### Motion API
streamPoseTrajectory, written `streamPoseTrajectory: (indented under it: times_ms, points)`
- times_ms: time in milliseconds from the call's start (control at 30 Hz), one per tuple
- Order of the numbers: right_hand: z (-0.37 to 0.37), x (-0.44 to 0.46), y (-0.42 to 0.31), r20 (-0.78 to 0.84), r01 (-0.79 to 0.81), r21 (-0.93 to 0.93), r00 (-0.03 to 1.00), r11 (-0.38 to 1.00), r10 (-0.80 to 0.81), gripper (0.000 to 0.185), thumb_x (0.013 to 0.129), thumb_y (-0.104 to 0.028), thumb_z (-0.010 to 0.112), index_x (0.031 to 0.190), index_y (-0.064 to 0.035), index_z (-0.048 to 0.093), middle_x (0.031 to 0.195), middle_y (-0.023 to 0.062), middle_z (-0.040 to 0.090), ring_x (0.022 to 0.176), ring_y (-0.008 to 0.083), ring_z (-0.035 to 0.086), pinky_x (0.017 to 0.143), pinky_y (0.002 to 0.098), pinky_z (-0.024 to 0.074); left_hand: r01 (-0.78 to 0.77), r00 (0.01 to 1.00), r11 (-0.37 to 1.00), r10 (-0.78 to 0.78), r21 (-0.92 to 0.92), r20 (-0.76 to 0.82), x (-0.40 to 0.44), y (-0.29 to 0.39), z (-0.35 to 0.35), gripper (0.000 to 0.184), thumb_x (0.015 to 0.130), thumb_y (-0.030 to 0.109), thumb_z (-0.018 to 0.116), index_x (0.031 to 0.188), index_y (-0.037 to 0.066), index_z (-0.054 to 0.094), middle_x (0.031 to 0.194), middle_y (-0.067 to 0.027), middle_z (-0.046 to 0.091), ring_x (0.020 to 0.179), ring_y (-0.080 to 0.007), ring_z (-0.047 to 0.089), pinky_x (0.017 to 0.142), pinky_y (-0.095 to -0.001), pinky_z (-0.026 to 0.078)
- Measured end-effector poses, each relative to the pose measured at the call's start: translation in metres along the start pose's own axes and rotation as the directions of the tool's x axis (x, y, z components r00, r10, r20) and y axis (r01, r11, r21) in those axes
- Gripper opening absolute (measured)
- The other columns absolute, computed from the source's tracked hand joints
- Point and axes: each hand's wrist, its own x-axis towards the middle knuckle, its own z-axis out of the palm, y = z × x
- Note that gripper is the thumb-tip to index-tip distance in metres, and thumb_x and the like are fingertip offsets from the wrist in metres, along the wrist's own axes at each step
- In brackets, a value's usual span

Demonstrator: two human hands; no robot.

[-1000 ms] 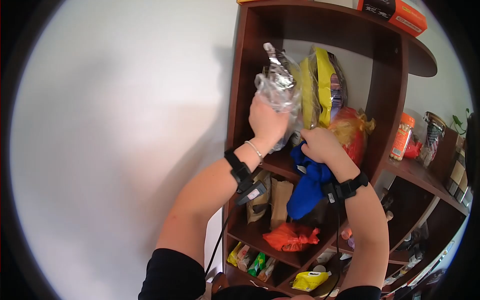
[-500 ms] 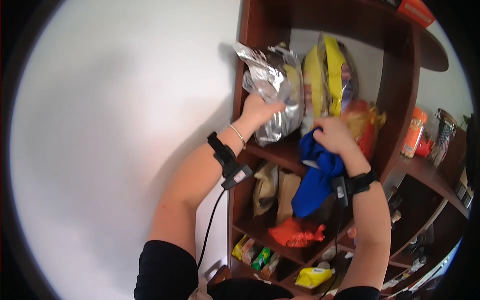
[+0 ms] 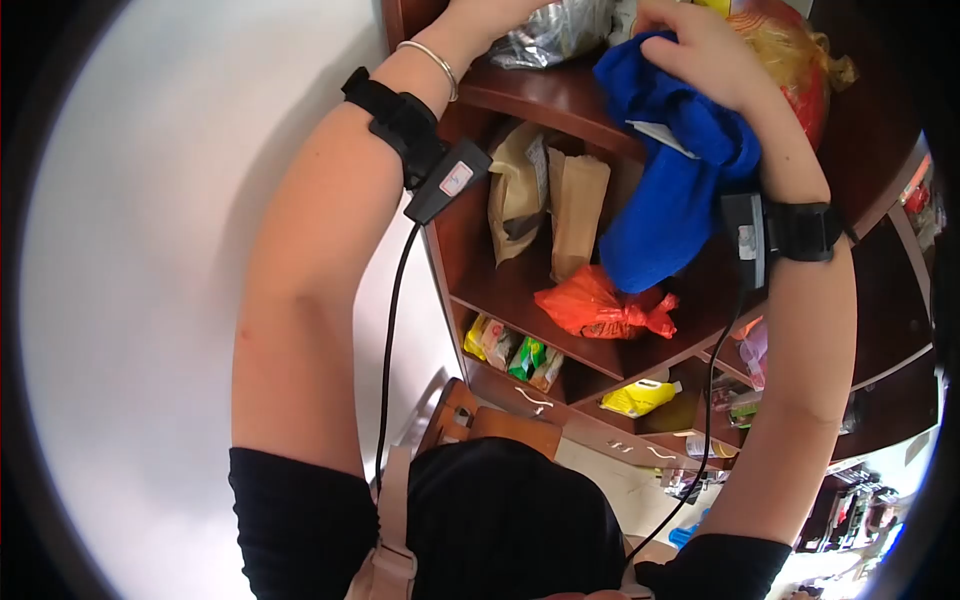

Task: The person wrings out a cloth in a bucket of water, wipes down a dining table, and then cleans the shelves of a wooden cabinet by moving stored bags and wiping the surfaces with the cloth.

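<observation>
At the top edge, my left hand is partly cut off, with its thumb side against a shiny silver plastic bag on the upper shelf; its fingers look closed on the bag. My right hand grips a bunched blue cloth, thumb and fingers closed. The cloth hangs down in front of the shelf edge, and a white tag shows in its folds. Just right of this hand stands a red and yellow translucent bag with a knotted top.
Below are brown paper packages and a tied red plastic bag on a shelf. Lower compartments hold small packets and a yellow pack. A white wall borders the left. Black cables run from both wrist devices.
The view has tilted downward, so the hands and upper shelf now sit at the top edge. The blue cloth remains in my right hand; my left hand stays at the silver bag.
</observation>
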Motion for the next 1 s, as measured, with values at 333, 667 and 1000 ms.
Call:
streamPoseTrajectory:
  times_ms: [333, 667, 1000]
  points:
    - [0.006, 0.0, 0.017, 0.027, -0.086, 0.216, 0.996, 0.973, 0.082, 0.026, 0.071, -0.014, 0.056, 0.092, 0.0007, 0.059, 0.08, 0.0132, 0.062, 0.079, 0.0241, 0.061, 0.074, 0.0335, 0.0476, -0.019, 0.999, 0.632, -0.016, -0.775, -0.037, -0.011, 0.007, -0.008, 0.044, 0.096, 0.048, 0.039, 0.12, 0.013, 0.049, 0.11, -0.0003, 0.058, 0.098, -0.0147, 0.058, 0.081, -0.0327, 0.048]
    - [-0.003, 0.001, -0.005, -0.035, -0.075, 0.11, 0.996, 0.991, 0.079, 0.059, 0.075, -0.051, 0.066, 0.093, 0.0048, 0.064, 0.084, 0.0266, 0.063, 0.083, 0.0403, 0.062, 0.072, 0.0437, 0.0481, -0.022, 0.951, 0.868, 0.171, -0.497, 0.257, -0.027, 0.045, 0.022, 0.076, 0.082, 0.028, 0.059, 0.141, -0.003, 0.024, 0.146, -0.0203, 0.023, 0.134, -0.0304, 0.022, 0.111, -0.0399, 0.013]
    - [0.0, 0.012, -0.011, -0.026, -0.237, -0.077, 0.971, 0.968, 0.236, 0.049, 0.085, -0.042, 0.053, 0.078, 0.0057, 0.065, 0.073, 0.0287, 0.059, 0.075, 0.0435, 0.06, 0.07, 0.0475, 0.0478, 0.041, 0.981, 0.629, 0.123, 0.776, -0.152, -0.003, -0.003, -0.003, 0.045, 0.079, 0.013, 0.053, 0.117, -0.008, 0.042, 0.104, -0.0262, 0.055, 0.089, -0.0361, 0.062, 0.073, -0.0432, 0.052]
